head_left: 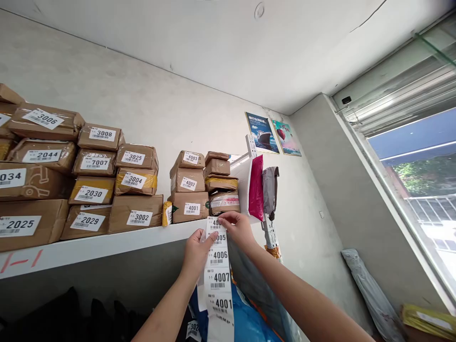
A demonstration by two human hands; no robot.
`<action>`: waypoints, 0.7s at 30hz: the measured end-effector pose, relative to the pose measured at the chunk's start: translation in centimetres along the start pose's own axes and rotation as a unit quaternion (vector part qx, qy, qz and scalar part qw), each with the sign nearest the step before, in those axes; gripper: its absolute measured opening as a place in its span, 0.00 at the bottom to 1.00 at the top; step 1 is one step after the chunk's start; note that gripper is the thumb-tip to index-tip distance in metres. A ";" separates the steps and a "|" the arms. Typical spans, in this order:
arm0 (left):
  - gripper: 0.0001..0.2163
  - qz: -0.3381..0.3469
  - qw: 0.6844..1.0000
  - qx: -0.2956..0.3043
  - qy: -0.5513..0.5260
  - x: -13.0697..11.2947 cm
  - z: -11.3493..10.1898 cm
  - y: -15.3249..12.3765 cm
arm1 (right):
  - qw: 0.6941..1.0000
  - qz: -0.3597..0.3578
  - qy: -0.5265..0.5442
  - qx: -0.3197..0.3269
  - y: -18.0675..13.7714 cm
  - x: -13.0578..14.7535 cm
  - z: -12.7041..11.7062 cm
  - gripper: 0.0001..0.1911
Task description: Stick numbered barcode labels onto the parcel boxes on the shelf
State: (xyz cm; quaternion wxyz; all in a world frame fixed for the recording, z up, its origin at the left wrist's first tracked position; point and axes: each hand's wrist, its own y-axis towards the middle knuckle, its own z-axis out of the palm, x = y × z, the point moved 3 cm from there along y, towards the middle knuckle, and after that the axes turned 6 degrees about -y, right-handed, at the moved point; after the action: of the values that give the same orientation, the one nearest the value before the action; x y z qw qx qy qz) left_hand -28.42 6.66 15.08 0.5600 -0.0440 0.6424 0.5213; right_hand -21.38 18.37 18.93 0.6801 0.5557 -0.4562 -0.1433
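Note:
A long strip of white barcode labels (218, 275) hangs in front of me, printed with numbers such as 4006 and 4007. My left hand (200, 247) pinches the strip's left side near the top, its thumb over the 4005 label. At the upper right corner, my right hand (237, 227) grips the top label with thumb and fingertips, covering part of its number. Just above the strip, cardboard boxes labelled 4001 (191, 209), 4002 (188, 183) and 4003 (191, 158) are stacked on the shelf. Right of them is a stack of boxes (224, 202) with no number labels showing.
The white shelf (89, 254) carries several more numbered boxes (138, 217) on the left. A pink parcel (255, 187) and a grey bag (270, 190) stick out at its right end. Below are blue plastic packages (249, 316) and dark items. A window (420, 175) is at right.

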 end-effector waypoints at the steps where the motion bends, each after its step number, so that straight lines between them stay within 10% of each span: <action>1: 0.21 -0.004 1.000 0.002 0.015 0.3 0.4 0.2 | 1.000 -0.015 -0.018 -0.018 0.8 -0.5 -0.5 0.06; 6: 0.21 0.006 0.997 -0.017 0.080 2.0 1.1 1.0 | 0.983 -0.053 -0.151 -0.095 4.8 -2.5 -2.3 0.09; 16: 0.23 0.022 0.994 -0.065 0.079 2.1 2.6 0.1 | 0.916 -0.100 -0.387 -0.024 6.2 -2.1 -2.1 0.14; 21: 0.20 0.111 0.983 -0.044 0.140 0.9 2.0 0.5 | 0.966 -0.166 -0.184 0.073 4.5 -1.9 -2.7 0.08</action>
State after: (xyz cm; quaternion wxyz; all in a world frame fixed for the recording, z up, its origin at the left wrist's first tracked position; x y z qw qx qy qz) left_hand -27.74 8.77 15.00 0.4010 -0.0693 0.6917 0.5966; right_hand -21.68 22.93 22.14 0.5084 0.6358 -0.4842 -0.3206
